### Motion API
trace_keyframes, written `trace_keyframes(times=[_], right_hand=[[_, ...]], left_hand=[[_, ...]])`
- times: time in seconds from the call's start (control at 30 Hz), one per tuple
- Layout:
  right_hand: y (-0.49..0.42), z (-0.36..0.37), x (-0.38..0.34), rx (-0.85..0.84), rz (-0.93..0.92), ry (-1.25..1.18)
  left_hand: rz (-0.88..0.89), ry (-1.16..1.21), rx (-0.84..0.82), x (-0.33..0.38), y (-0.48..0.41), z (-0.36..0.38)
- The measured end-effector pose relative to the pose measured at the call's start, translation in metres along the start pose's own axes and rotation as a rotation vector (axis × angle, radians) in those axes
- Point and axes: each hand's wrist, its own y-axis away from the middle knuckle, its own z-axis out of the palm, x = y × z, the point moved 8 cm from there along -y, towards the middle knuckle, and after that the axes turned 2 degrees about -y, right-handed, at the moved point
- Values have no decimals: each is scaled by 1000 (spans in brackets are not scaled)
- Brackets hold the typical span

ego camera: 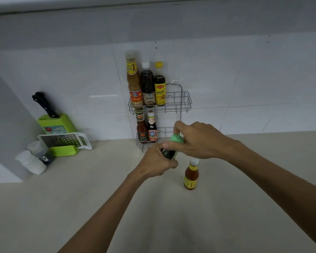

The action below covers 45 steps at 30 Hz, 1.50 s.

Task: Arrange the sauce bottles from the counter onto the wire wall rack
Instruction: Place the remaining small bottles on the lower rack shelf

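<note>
Two hands met on one dark bottle with a green cap (172,147), just in front of the lower shelf of the wire wall rack (179,105). The left hand (156,162) was wrapped shut around the bottle's dark body from below, fingers curled under it. The right hand (199,140) came in from the other side, its fingers closed over the green cap and neck, the thumb lying along the bottle. Held between them, the bottle was tilted and lifted clear of the counter (80,207), near the open right part of the rack's lower shelf.

On the rack's upper shelf stood three bottles in a row at its left end: a tall tan sauce bottle (133,81), a dark bottle with a white cap (147,86) and a yellow-capped bottle (159,84). The right part of that shelf held nothing. On the lower shelf, again at the left, stood a red sauce bottle (141,128) and, just beside it, a dark bottle with a red and white label (152,127).

In front of the rack and below the right hand, an orange sauce bottle (191,175) stood upright on the counter, apart from both hands. Well to the left of the rack sat a green knife block (57,125), a grater (66,140) leaning against it, and two white-lidded shakers (32,159).
</note>
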Motion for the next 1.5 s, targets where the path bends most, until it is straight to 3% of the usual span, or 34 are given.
trace_keyframes(times=[0.13, 0.3, 0.5, 0.57, 0.67, 0.77, 0.87, 0.93, 1.0, 1.07, 1.17, 1.37, 1.5], right_hand=[[1, 9, -7, -57, -95, -258], [-5, 9, -1, 62, -5, 79], [5, -9, -30, 261, -332, 6], [4, -13, -36, 346, -353, 60], [-3, -15, -31, 428, -238, 141], [-10, -8, -24, 468, -167, 152], [-16, -2, -20, 514, -98, 112], [-18, 3, -14, 546, -28, 68], [-25, 11, 0, 444, 88, -43], [-33, 22, 13, 214, 165, -289], [-36, 30, 14, -26, 107, -462], [-43, 41, 28, -33, 66, -633], [-52, 64, 42, -29, 148, -745]], left_hand=[[25, -29, -90, 1, -3, 1], [-5, -9, -6, 2, -2, 7], [68, 100, -437, 23, 18, 21], [59, 115, -367, 26, 17, 21], [73, 79, -53, 25, 8, 9], [103, 117, 154, 20, 6, 7], [116, 148, 292, 12, 6, 7], [108, 198, 263, 7, 2, 10], [54, 218, 109, 5, -6, 15], [-10, 213, -27, -1, -12, 15], [-25, 383, -145, -7, -14, 9], [-22, 262, -234, -22, -30, -11], [7, 82, -44, -35, -48, -30]])
